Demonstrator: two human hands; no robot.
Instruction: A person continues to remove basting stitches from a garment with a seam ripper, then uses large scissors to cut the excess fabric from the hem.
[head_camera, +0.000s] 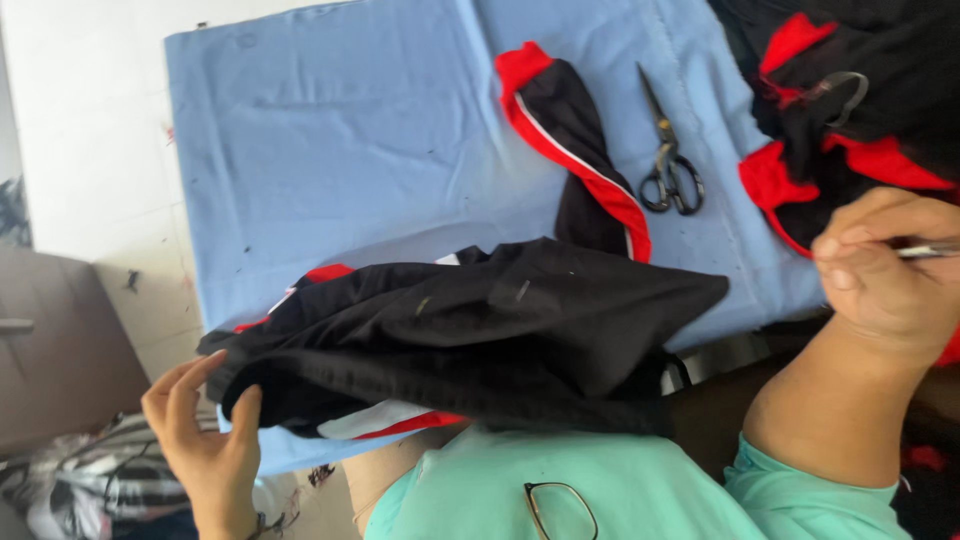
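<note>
Your surface (330, 150) is covered by a pale blue cloth that fills most of the view, running from the far left edge across to the right. Nearest you, a black fabric garment with red and white trim (470, 335) lies bunched across the near edge of the blue cloth, its bulk hiding that edge and part of your lap. Far right, a heap of black and red garments (860, 110) is piled at the corner of the surface, with a dark loop resting on top of it. Between that heap and the bunched garment, a folded black sleeve piece with a red and white border (575, 140) lies on the cloth, its lower end touching the black garment. Just right of it, a pair of dark metal scissors (668, 160) lies flat with its blades pointing away from you, apart from both hands.

Your left hand (205, 440) grips the left end of the black garment, thumb and fingers curled around the fabric's edge. Your right hand (880, 270) is closed in a pinch around a thin silver metal tool (930, 250), held over the near edge of the red and black heap; the tool's tip runs out of view.

Black-rimmed glasses (560, 510) hang on your mint green shirt (620, 490). Near left, beyond the surface, striped fabric (90, 480) lies on the floor.
</note>
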